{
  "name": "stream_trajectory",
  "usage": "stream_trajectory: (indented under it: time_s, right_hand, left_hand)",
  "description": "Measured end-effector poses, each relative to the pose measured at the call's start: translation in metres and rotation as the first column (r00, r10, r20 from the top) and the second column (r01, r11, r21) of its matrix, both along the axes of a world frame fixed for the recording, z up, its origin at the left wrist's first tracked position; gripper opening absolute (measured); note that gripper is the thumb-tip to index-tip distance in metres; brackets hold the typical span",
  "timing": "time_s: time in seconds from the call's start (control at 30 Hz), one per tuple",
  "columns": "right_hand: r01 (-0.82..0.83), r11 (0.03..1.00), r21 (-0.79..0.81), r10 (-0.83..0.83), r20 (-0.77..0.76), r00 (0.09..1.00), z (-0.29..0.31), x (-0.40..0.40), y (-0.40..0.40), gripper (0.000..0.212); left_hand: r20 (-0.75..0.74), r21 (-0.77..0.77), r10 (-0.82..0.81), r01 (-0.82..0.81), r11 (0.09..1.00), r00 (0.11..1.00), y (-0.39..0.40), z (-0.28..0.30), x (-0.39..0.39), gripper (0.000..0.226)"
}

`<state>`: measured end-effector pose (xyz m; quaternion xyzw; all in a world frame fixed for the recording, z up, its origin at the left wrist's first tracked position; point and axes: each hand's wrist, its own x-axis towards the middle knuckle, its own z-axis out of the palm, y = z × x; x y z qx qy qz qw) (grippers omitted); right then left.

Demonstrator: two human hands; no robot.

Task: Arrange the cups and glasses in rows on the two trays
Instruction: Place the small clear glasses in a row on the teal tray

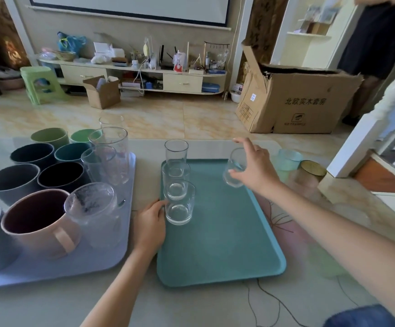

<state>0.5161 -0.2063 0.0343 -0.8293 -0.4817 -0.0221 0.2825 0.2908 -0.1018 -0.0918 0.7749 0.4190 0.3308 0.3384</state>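
Right hand [254, 169] grips a small clear stemless glass [233, 168] above the teal rectangular tray [227, 232], at its 1 o'clock corner. Left hand [150, 226] at the tray's 9 o'clock edge, fingers curled against the nearest of three clear tumblers [179, 202]; grip uncertain. Lavender tray [57, 267] with mugs lies at 9 o'clock.

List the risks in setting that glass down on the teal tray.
The right hand pinches the small clear glass near its rim with few fingers, so it may slip. The left hand rests against the nearest glass in the row at the teal tray edge; a nudge could topple it.
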Motion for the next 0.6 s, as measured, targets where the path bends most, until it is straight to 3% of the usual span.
stream_trajectory:
  time_s: [0.3,0.6]
  right_hand:
    - [-0.204,0.978,-0.041,0.193,-0.189,0.963,-0.017,-0.096,-0.060,0.079]
    - [-0.406,0.913,-0.021,0.395,-0.196,0.898,-0.031,-0.141,-0.046,0.083]
  left_hand:
    - [-0.153,-0.042,-0.091,0.086,0.995,0.984,-0.035,0.007,-0.030,0.058]
    - [-0.175,-0.014,-0.047,0.046,0.999,0.983,-0.045,0.011,-0.035,0.053]
